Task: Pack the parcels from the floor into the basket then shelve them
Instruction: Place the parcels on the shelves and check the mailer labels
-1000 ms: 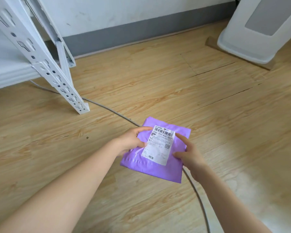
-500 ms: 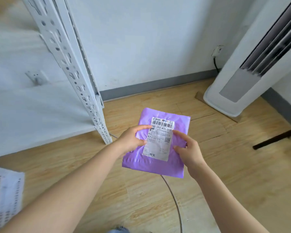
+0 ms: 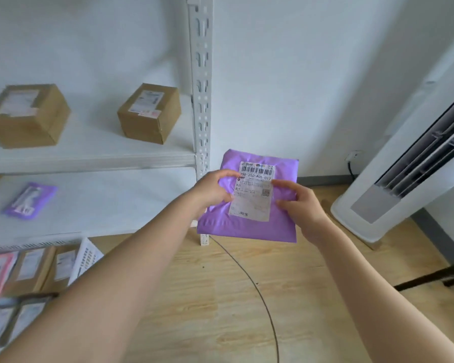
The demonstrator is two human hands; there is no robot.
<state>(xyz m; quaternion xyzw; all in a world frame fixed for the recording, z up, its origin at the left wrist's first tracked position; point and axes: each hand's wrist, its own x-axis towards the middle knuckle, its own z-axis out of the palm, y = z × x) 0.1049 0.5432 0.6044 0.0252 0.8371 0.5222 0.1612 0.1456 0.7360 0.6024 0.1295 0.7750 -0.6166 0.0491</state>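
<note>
The purple parcel [image 3: 249,221], pinched at its edges by the left hand [image 3: 215,192] and right hand [image 3: 303,208], should probably stay flat, label up, going left onto the shelf [image 3: 110,203].

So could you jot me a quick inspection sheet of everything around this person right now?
Surface: wooden floor; white shelf unit at the left.
Job's things: purple parcel, label up, held in the air beside the shelf post; two cardboard boxes on the upper shelf; a small purple parcel on the shelf below; white basket of parcels at lower left.
Clutter: nothing seen.
Hands: left hand and right hand each grip a side of the parcel, thumbs on top.
Cables: thin grey cable curving over the floor; black plug lead at the wall.
Surroundings: white wall; standing air conditioner at the right.
</note>
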